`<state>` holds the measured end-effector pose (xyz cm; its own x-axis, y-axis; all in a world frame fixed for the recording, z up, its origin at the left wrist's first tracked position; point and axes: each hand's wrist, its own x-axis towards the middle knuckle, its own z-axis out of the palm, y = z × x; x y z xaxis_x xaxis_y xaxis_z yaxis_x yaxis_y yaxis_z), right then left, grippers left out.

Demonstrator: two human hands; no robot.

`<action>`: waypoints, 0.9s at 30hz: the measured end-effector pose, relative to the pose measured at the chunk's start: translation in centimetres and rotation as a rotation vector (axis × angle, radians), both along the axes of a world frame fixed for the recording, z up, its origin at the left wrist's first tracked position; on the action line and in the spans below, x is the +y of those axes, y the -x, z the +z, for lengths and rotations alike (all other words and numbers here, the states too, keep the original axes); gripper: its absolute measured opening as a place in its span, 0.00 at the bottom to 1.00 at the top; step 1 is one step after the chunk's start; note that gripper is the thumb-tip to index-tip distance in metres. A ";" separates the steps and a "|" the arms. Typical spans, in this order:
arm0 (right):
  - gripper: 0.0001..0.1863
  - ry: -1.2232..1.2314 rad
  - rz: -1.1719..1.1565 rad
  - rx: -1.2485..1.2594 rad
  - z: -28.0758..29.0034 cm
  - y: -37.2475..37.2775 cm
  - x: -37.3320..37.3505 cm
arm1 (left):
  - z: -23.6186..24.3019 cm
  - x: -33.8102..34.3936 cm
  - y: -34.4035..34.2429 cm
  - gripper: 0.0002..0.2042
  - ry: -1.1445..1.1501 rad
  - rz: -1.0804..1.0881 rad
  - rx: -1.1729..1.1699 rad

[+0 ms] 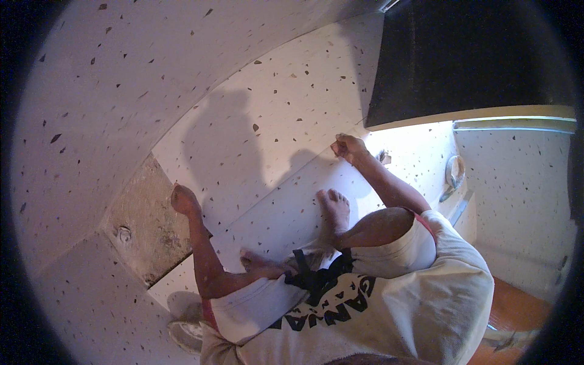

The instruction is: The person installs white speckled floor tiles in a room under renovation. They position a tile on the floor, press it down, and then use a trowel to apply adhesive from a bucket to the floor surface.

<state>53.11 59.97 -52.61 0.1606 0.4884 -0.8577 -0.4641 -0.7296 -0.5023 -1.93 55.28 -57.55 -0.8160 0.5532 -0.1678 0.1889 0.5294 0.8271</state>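
The speckled floor tile [292,182] lies under my bare feet, and I grip it at two opposite edges, hands far apart. My left hand [184,201] closes over the near-left corner, beside the bare mortar bed [149,225]; my right hand [350,147] pinches the far edge near the dark doorway [468,61]. To seat it well, I judge I should keep both edges level and press evenly, lining up the joints with the neighbouring tiles. A bowl [185,331] sits behind my left elbow.
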 end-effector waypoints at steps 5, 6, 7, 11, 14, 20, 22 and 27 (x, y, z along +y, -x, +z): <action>0.06 -0.081 0.034 0.107 -1.1 -1.6 -0.5 | 4.7 1.8 -3.6 0.19 0.155 0.004 0.052; 0.06 -0.082 0.024 0.117 -1.2 -1.4 -0.4 | 5.0 1.6 -3.3 0.19 0.153 0.011 0.057; 0.07 -0.083 0.011 0.123 -1.4 -1.3 -0.3 | 4.7 1.4 -3.1 0.19 0.151 0.014 0.059; 0.06 -0.084 0.008 0.132 -1.8 -1.3 -0.3 | 1.6 0.5 -0.8 0.19 0.247 -0.144 0.296; 0.04 0.028 -0.056 -0.021 -0.2 -0.1 0.2 | 2.5 0.8 -1.3 0.20 0.291 -0.132 0.284; 0.05 0.004 -0.070 -0.037 -0.1 -0.9 -0.6 | 2.6 1.5 -2.1 0.18 0.207 -0.039 0.093; 0.05 -0.028 -0.044 0.042 -0.7 -0.5 -0.1 | -2.3 -0.5 2.9 0.18 0.088 -0.174 0.284; 0.06 0.014 -0.192 -0.061 1.3 0.9 0.0 | -1.0 0.0 1.2 0.19 0.319 -0.350 0.590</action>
<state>52.16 59.98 -51.35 0.3012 0.4319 -0.8501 -0.5644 -0.6379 -0.5240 -3.11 55.33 -58.51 -0.6057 0.7943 0.0474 0.7540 0.5539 0.3532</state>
